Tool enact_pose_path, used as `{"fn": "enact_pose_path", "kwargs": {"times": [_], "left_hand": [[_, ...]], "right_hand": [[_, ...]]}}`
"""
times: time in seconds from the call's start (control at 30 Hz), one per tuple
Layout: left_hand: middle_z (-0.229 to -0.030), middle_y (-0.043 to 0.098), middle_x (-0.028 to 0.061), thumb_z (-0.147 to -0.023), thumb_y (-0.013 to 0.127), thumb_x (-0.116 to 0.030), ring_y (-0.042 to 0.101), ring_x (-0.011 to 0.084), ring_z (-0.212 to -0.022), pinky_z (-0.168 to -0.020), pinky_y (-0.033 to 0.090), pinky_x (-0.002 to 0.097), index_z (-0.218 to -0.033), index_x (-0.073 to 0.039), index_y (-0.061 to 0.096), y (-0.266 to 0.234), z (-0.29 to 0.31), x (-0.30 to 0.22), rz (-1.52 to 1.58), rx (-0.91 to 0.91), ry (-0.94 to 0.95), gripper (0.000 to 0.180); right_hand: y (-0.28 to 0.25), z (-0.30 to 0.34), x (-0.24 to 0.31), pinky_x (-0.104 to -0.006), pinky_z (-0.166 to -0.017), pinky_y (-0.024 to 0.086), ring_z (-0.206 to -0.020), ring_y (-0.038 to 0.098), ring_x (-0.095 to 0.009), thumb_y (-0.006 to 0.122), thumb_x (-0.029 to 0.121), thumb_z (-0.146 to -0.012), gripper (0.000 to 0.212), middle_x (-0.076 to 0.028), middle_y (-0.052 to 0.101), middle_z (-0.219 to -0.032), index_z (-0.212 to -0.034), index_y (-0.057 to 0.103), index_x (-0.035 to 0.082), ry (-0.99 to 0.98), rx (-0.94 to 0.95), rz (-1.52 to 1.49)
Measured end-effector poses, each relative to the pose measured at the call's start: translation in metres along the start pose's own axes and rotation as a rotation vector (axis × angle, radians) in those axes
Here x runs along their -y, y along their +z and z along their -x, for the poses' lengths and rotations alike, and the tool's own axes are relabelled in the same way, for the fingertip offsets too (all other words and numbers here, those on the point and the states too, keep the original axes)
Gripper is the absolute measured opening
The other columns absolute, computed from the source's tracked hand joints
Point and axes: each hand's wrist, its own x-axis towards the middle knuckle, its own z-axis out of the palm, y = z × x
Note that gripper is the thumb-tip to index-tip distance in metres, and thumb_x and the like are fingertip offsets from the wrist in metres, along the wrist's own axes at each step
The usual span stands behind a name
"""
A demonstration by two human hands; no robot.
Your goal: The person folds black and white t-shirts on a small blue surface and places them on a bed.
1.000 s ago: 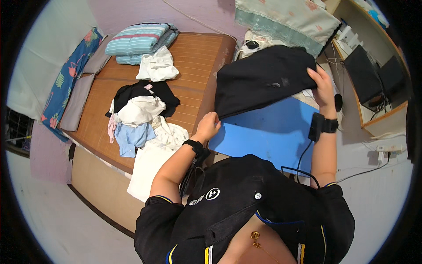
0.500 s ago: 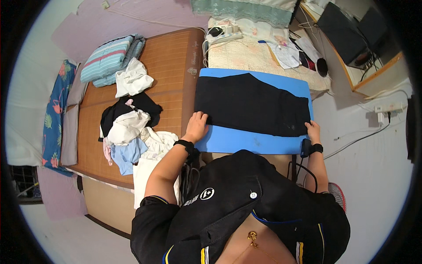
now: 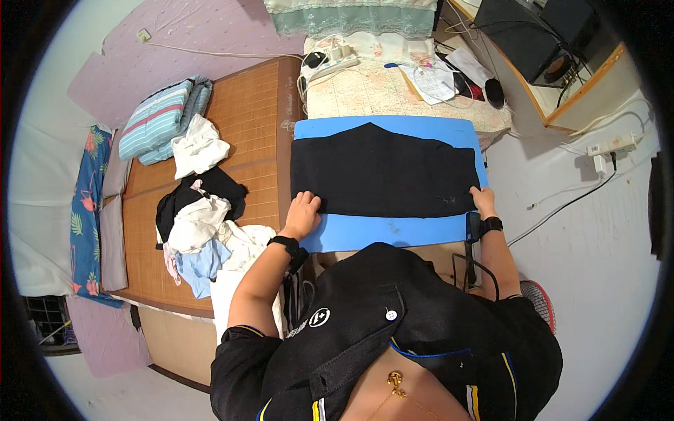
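Note:
A pair of black trousers (image 3: pixel 382 172), folded lengthwise, lies flat across a blue board (image 3: pixel 358 235). The wide end is at the left and the narrower end at the right. At the near left corner my left hand (image 3: pixel 304 214) grips the cloth, its fingers curled over the edge. My right hand (image 3: pixel 484 201) pinches the near right corner between thumb and fingers. Both hands rest at the board's level. Each wrist wears a black band.
To the left, a bed with a brown mat (image 3: pixel 253 91) bears a heap of clothes (image 3: pixel 200 224) and a folded striped quilt (image 3: pixel 156 119). Behind the board, a patterned cloth surface (image 3: pixel 379 91) holds a power strip (image 3: pixel 331 67) and papers (image 3: pixel 430 84). Cables run at the right.
The trousers' near edge now lies straighter along the board between my hands. Both hands keep hold of the corners. The whole view has shifted slightly.

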Motion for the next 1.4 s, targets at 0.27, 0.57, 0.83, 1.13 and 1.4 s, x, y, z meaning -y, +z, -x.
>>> {"fn": "enact_pose_path", "kwargs": {"times": [0.27, 0.57, 0.83, 1.13, 1.4], "left_hand": [[-0.079, 0.052, 0.0107, -0.072, 0.065, -0.016, 0.051, 0.0284, -0.080, -0.073, 0.043, 0.0356, -0.084, -0.005, 0.054, 0.001, -0.017, -0.015, 0.265, 0.291, -0.003, 0.020], [-0.075, 0.053, 0.0116, -0.074, 0.059, -0.012, 0.053, 0.0282, -0.077, -0.066, 0.044, 0.0366, -0.077, -0.005, 0.054, 0.008, -0.037, -0.057, 0.364, 0.550, 0.175, 0.009], [-0.088, 0.054, 0.0161, -0.079, 0.056, -0.021, 0.051, 0.0326, -0.088, -0.075, 0.043, 0.0383, -0.088, -0.003, 0.056, 0.019, -0.133, -0.111, 0.340, 0.317, 0.231, 0.020], [-0.143, -0.002, 0.0215, -0.052, 0.060, -0.072, -0.005, 0.0459, -0.129, -0.098, 0.004, 0.0632, -0.139, -0.023, 0.012, 0.069, -0.187, -0.149, -0.091, 0.513, 0.220, 0.111], [-0.142, -0.004, 0.0235, -0.044, 0.060, -0.077, -0.008, 0.0487, -0.127, -0.091, 0.001, 0.0698, -0.140, -0.022, 0.009, 0.089, -0.222, -0.197, -0.098, 0.573, 0.197, 0.122]], "right_hand": [[-0.009, 0.003, 0.025, -0.0388, -0.056, 0.040, -0.057, 0.049, -0.021, 0.061, 0.013, -0.068, 0.022, -0.011, 0.051, -0.060, -0.063, 0.050, -0.006, 0.043, -0.026, -0.040], [-0.023, -0.017, 0.033, -0.0354, -0.060, 0.042, -0.062, 0.052, -0.021, 0.062, 0.011, -0.070, 0.018, -0.011, 0.056, -0.066, -0.074, 0.054, -0.005, -0.007, -0.195, -0.135], [-0.036, -0.022, 0.037, -0.0336, -0.063, 0.044, -0.065, 0.055, -0.019, 0.062, 0.011, -0.072, 0.019, -0.011, 0.060, -0.073, -0.084, 0.058, -0.004, -0.029, -0.102, -0.092], [-0.059, -0.016, 0.038, -0.0370, -0.065, 0.044, -0.072, 0.056, -0.024, 0.059, 0.017, -0.070, 0.025, -0.014, 0.060, -0.076, -0.085, 0.058, -0.003, -0.243, -0.133, 0.070], [-0.085, 0.034, 0.144, -0.0329, -0.067, 0.046, -0.075, 0.059, -0.023, 0.061, 0.015, -0.071, 0.024, -0.013, 0.060, -0.081, -0.088, 0.056, -0.001, -0.397, -0.044, 0.030]]}}
